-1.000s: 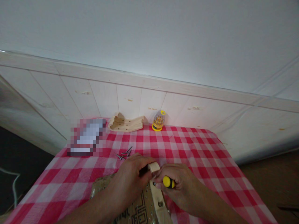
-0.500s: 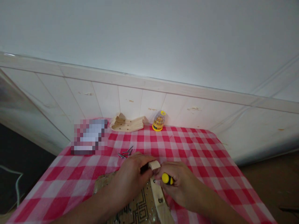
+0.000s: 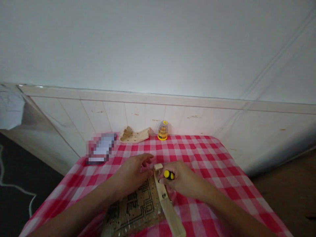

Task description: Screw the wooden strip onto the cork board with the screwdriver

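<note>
My right hand (image 3: 181,177) is closed around a screwdriver with a yellow and black handle (image 3: 169,174); its tip is hidden behind my fingers. It is beside a pale wooden piece (image 3: 165,200) with screw holes and a raised end. That piece lies along the right edge of a wooden board (image 3: 133,210) with black printed patterns and small holes, wrapped in clear plastic. My left hand (image 3: 135,172) is over the board's far edge, fingers apart, holding nothing, close to the raised end of the wooden piece.
Against the wall stand more curved wooden pieces (image 3: 134,135) with holes and a clear, yellow-based bit case (image 3: 163,131). A pixelated flat object (image 3: 102,148) lies at the back left. A red-and-white checked cloth (image 3: 209,154) covers the table.
My left hand has let go of the wooden piece and moved left, its fingers opening. My right hand keeps the screwdriver by the piece. The camera view has shifted, and the loose screws are now hidden.
</note>
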